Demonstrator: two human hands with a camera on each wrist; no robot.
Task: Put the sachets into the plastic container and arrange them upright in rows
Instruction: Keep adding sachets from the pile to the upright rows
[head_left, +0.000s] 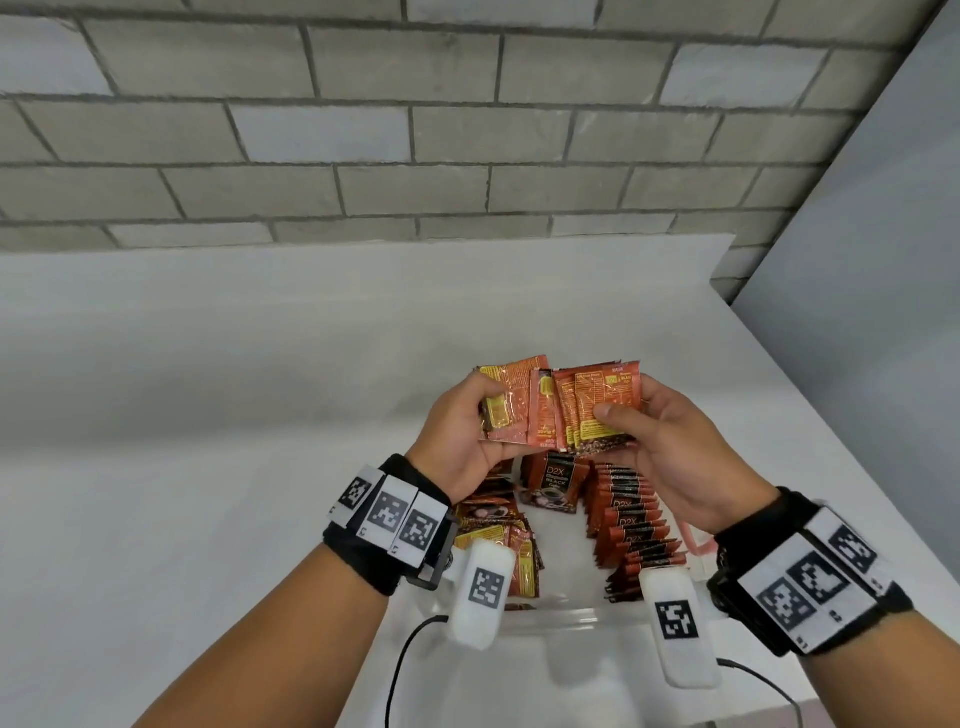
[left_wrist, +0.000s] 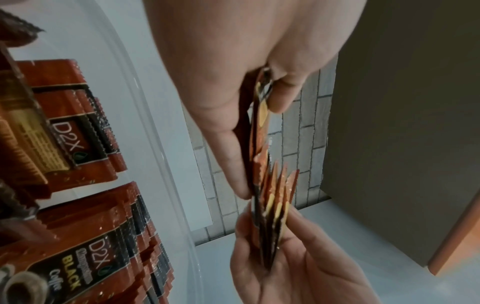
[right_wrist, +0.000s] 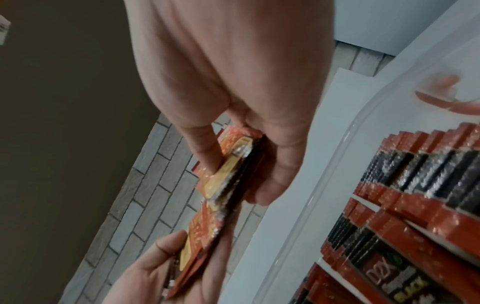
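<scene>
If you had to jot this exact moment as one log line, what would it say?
left hand: gripping sachets | right hand: gripping same fanned bunch | bunch: above plastic container | container: upright row at right, none being inserted

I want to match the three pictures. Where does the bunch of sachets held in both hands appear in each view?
Head: bunch of sachets at centre, above the plastic container.
Left wrist: edge-on, centre.
Right wrist: edge-on, lower centre.
Shared landmark: brick wall.

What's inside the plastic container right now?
The container holds a row of upright sachets along its right side and looser sachets on its left. The hands, wrist gear and held sachets cover the rest.
</scene>
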